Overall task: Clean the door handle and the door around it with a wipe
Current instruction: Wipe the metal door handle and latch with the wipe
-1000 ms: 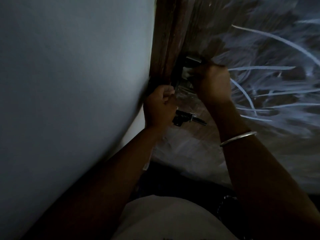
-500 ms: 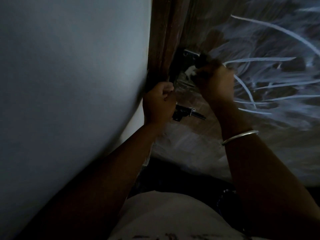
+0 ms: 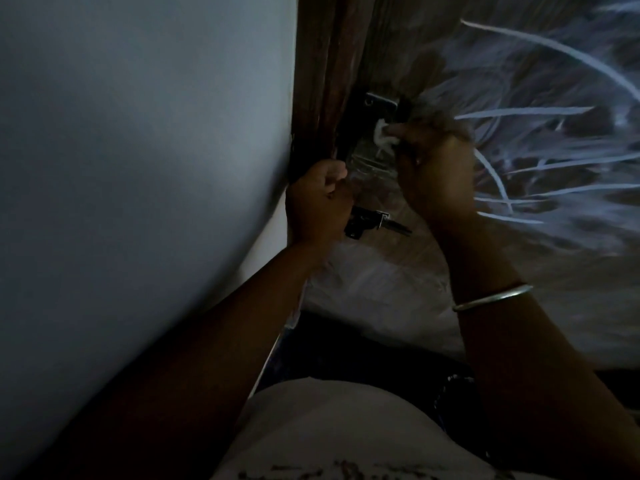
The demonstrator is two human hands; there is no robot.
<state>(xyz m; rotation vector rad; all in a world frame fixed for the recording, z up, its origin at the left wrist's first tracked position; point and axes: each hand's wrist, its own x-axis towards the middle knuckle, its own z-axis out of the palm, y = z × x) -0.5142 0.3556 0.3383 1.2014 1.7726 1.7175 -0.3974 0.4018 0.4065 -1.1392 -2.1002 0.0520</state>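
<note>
Roughly, largest to smallest:
Wall: the pale wall (image 3: pixel 138 168) fills the left; the dark wooden door frame (image 3: pixel 322 81) runs up beside it.
Door: the door (image 3: pixel 398 278) lies right of the frame, glossy and streaked.
Right hand: the right hand (image 3: pixel 436 171) is closed on the wipe and is the hand nearer the metal plate.
Left hand: the left hand (image 3: pixel 318 202) is fisted at the door's edge; what it grips I cannot tell.
Handle plate: the metal plate (image 3: pixel 375 105) sits up and left of the right hand, long axis running down the door edge.
Latch: a small latch (image 3: pixel 367 221) sits below, just right of the left hand.
Wipe: the white wipe (image 3: pixel 382 136) pokes out of the right hand, touching the plate's lower part.
</note>
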